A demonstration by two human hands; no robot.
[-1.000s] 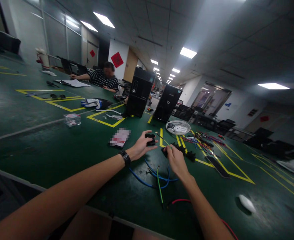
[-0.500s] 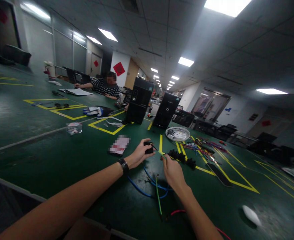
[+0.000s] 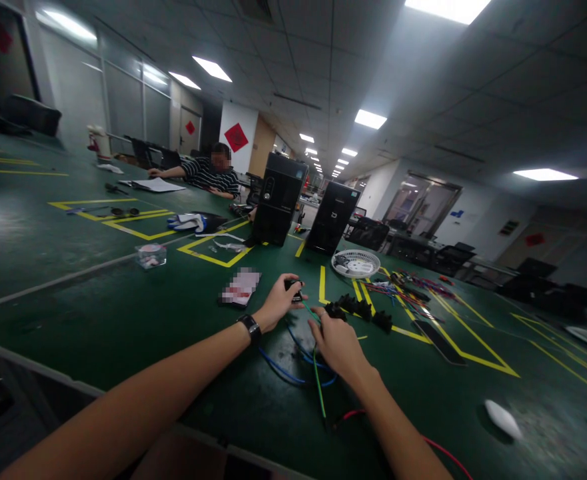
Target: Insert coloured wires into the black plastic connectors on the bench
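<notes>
My left hand is closed around a small black block-like part, which looks like a connector or terminal block. A green wire runs from that part to my right hand, whose fingers pinch it. Whether the wire's end sits inside the block is too small to tell. Below the hands, blue wires and a green-yellow wire lie on the table. A red wire passes beneath my right forearm. Several more black parts stand in a row just beyond my right hand.
Two black computer towers stand ahead, beside a white round basket. Bundled coloured wires and a dark flat strip lie right. A phone-like object, a clear box and gloves lie left. A person sits across the table.
My right hand has moved slightly down with the wire, and my left hand has tilted the black part. The wire's dark end, visible before near the block, no longer shows.
</notes>
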